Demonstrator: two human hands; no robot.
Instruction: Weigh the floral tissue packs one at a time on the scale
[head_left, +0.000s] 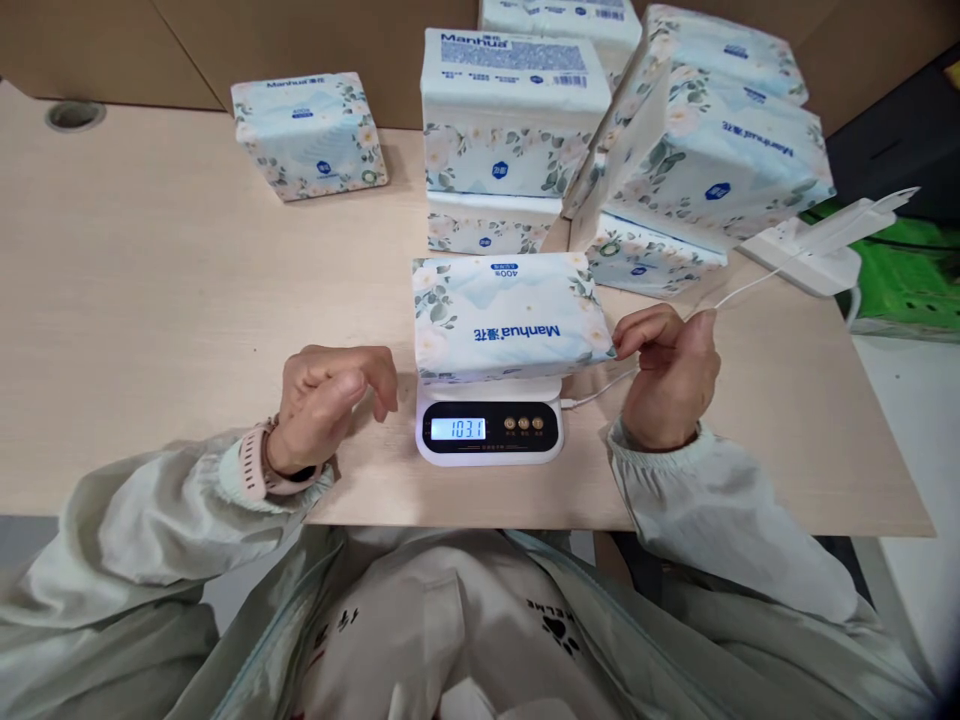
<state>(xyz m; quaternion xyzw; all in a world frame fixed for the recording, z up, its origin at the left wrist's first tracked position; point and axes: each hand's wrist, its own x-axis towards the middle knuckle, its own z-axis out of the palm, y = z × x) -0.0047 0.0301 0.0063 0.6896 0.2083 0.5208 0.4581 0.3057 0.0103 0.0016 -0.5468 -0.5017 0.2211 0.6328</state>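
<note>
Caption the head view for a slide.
A tissue pack on a lit scale, right hand at the pack's corner, left hand clear, more packs behind.

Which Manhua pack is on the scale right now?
The front pack, lying on the white scale, its right end by the right hand. The others sit farther back: one alone to the left, the rest in a stacked group.

We record: scale (pixel 491 459), display (pixel 458 429) "103.1"; pack on it (pixel 510 310), inverted "Manhua 漫花" and "400"; upper rear pack (pixel 517 110), "Manhua"; shirt (pixel 495 640), "HELME", paw print (pixel 559 630).
</note>
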